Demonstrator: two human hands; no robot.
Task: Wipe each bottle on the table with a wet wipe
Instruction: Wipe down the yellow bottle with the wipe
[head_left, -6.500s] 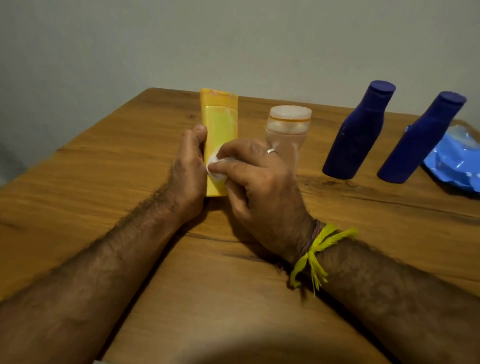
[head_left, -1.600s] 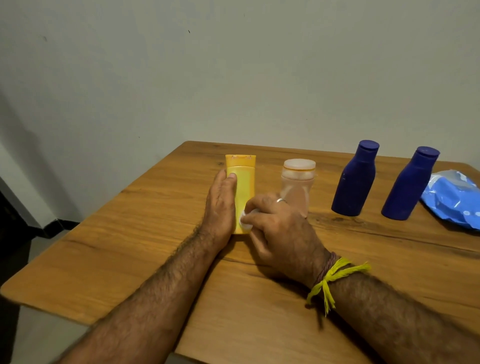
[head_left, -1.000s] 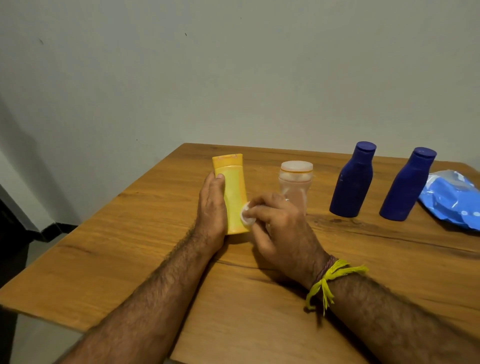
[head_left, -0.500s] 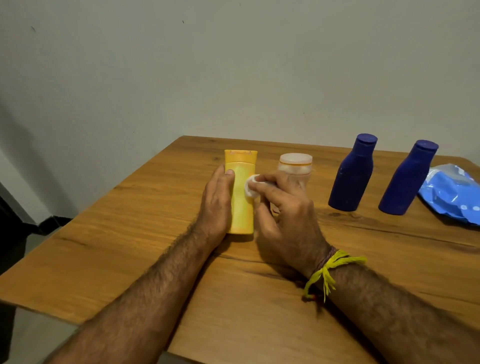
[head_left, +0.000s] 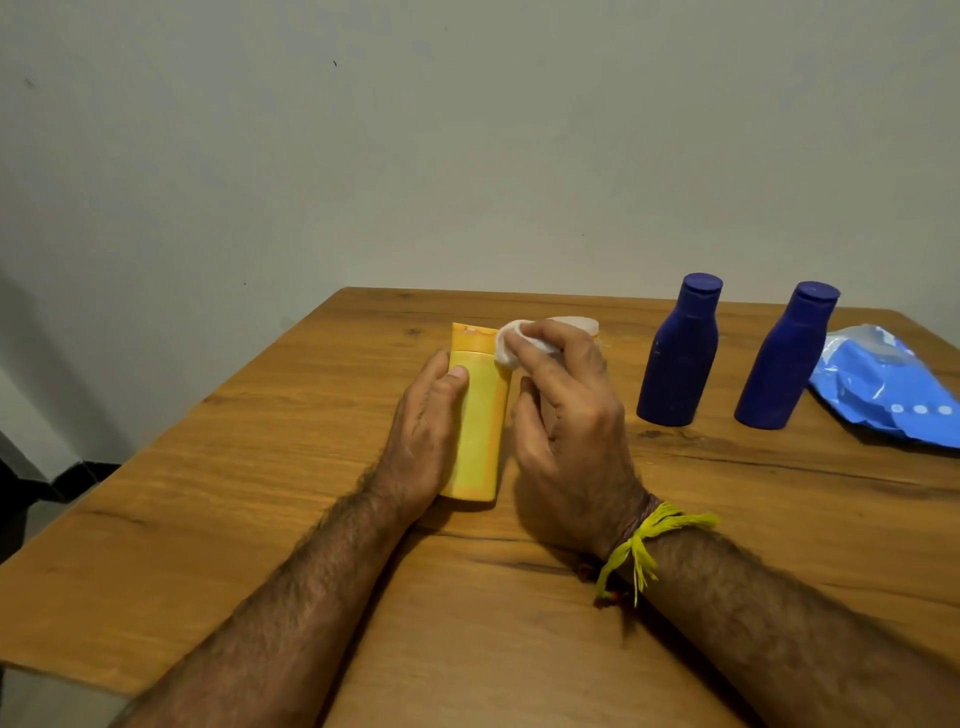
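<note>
Your left hand (head_left: 428, 431) grips the yellow bottle (head_left: 475, 415) from its left side, thumb curled over the front face, holding it upright on the table (head_left: 208, 509) a little left of centre, toward the far edge. Your right hand (head_left: 566, 410) pinches the bunched wet wipe (head_left: 511, 345) between fingertips and thumb, pressed against the bottle's upper right corner at the cap end.

Change: half a second ago the wipe sat lower on the right side; a second ago it was down near the base. So you've swept bottom to top along that side, and the bottle, tilted a second ago, stands straight again. That likely means the yellow one is nearly finished, with only the cap top maybe left.

The clear bottle with the pale cap (head_left: 579, 325) stands just behind your right hand, mostly hidden; only the cap edge shows, so I can't tell whether your knuckles touch it. Two blue bottles, the nearer (head_left: 678, 358) and the farther right (head_left: 784, 364), stand upright toward the far right corner, well apart from your hands. The blue wipes pack (head_left: 883, 395) lies at the right edge just beside the second one.

Judging from how they stand untouched, three bottles remain. The clear one is the closest next target; mind knocking it when you pull back.
</note>
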